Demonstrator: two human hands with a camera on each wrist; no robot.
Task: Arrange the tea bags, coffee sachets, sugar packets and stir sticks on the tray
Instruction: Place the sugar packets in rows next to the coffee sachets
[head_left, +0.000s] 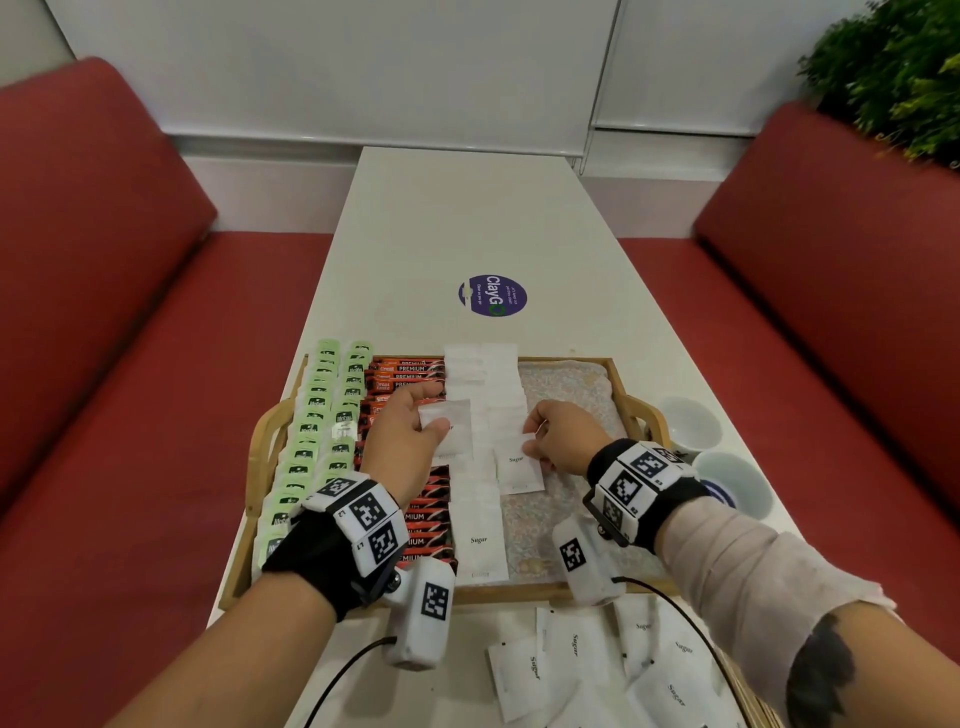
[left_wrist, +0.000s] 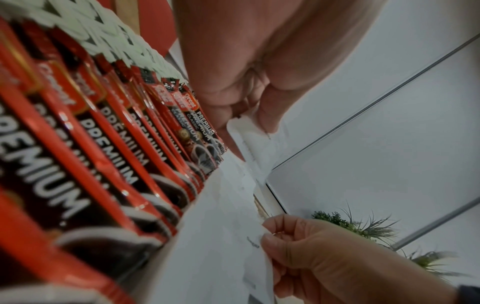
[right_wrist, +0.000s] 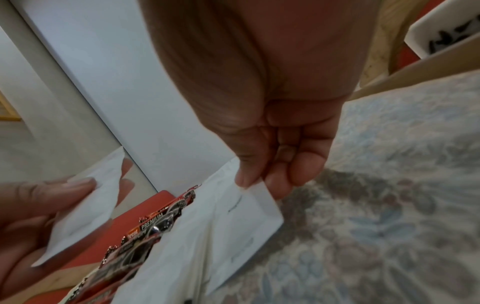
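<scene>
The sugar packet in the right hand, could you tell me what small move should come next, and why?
Probably lower the sugar packet flat onto the second sugar row and release; the right hand pinches its top edge just above the tray.

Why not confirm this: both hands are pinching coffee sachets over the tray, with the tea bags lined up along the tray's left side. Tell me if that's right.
Not quite. The left hand and right hand each pinch a white sugar packet, not coffee sachets, as the head view shows. The tea bags do line the tray's left side.
</scene>
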